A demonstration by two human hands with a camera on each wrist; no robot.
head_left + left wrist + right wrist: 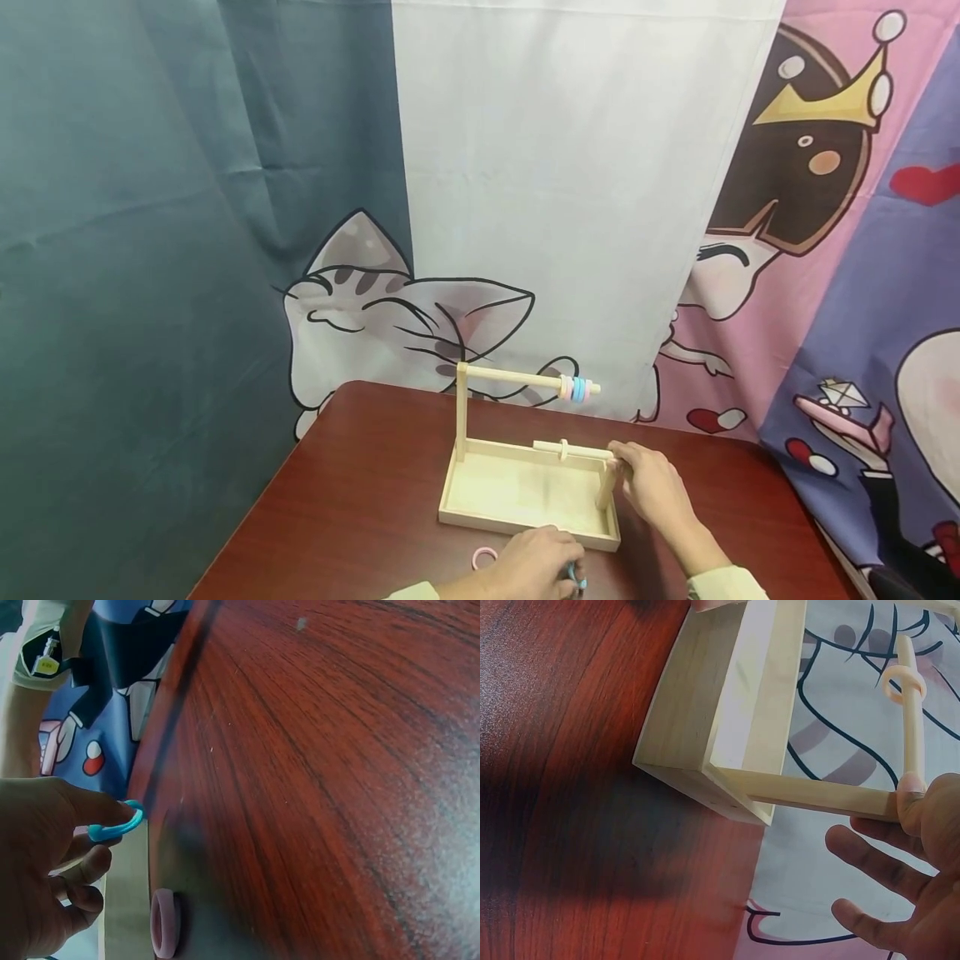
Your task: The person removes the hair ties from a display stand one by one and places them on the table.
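A pale wooden tray (525, 523) stands on a dark red table (360, 500) and carries two posts with rods. The tall post's upper rod (510, 378) holds pink and blue rings (577, 388) near its free end. A cream ring (562, 448) sits on the lower rod (910, 720). My right hand (626, 462) is at the short post's top, thumb (911, 796) pressing where rod and post meet, its other fingers spread and loose. In front of the tray, my left hand (536, 562) pinches a blue ring (135, 819). A pink ring (484, 557) lies on the table beside it.
Cartoon-printed curtains (585, 208) hang close behind the table. The table's far edge (390, 387) runs just behind the tray. Bare tabletop lies left of the tray.
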